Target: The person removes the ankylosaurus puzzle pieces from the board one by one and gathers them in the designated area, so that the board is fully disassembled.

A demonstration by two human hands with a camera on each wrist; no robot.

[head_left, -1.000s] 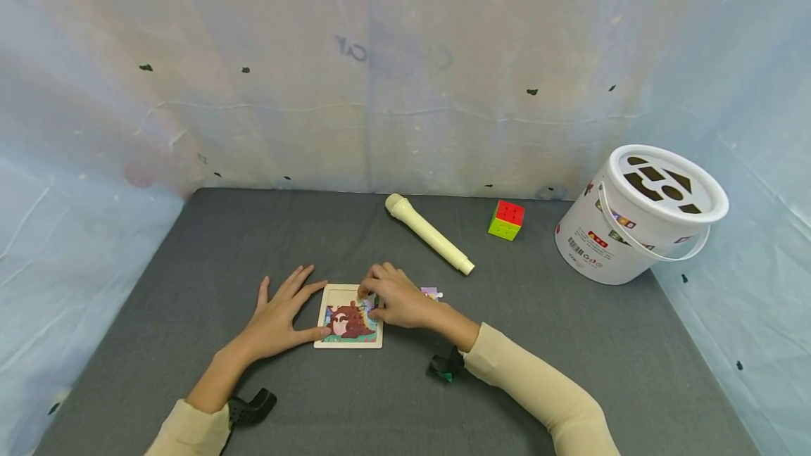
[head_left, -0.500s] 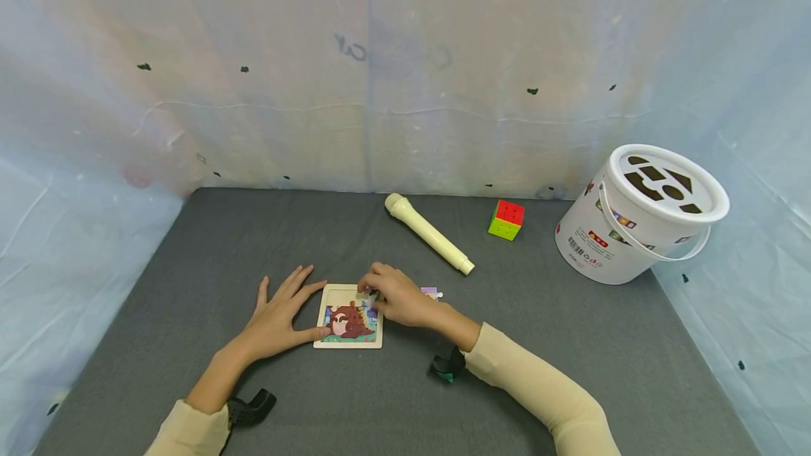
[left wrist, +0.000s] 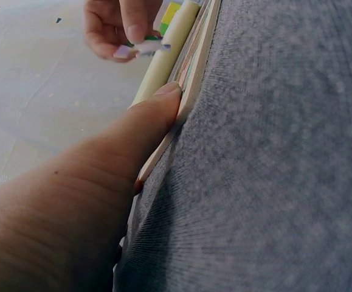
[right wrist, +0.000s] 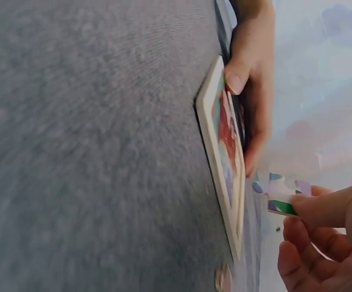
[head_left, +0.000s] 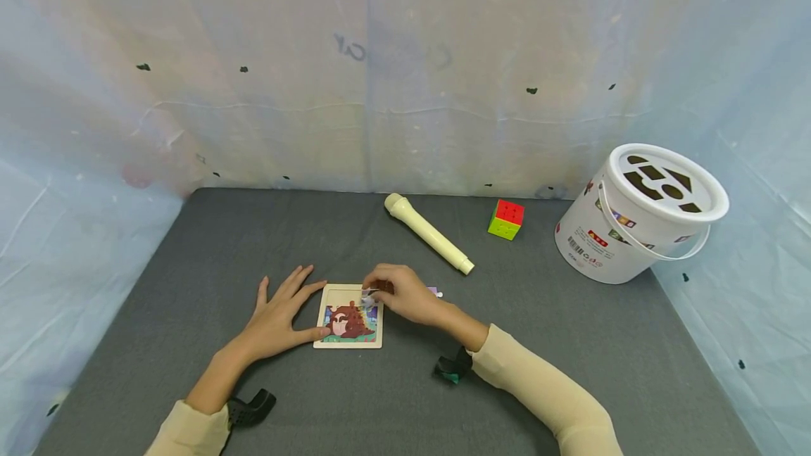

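A small jigsaw puzzle in a pale wooden frame lies on the grey cloth, with a reddish-brown animal picture in its lower part and bare board along the top. My left hand lies spread at its left side, thumb on the lower left border and index fingertip by the upper left corner. Above the upper right of the board, my right hand pinches a puzzle piece between thumb and fingers. That piece is pale lilac with a green edge, held clear of the frame in the right wrist view.
Another purple puzzle piece lies right of the frame, partly behind my right hand. Farther back are a cream microphone-shaped stick and a red and green puzzle cube. A white lidded bucket stands at the right.
My right hand has drawn slightly to the right and turned, lifting the puzzle piece off the upper right of the board. The left hand stays in place.
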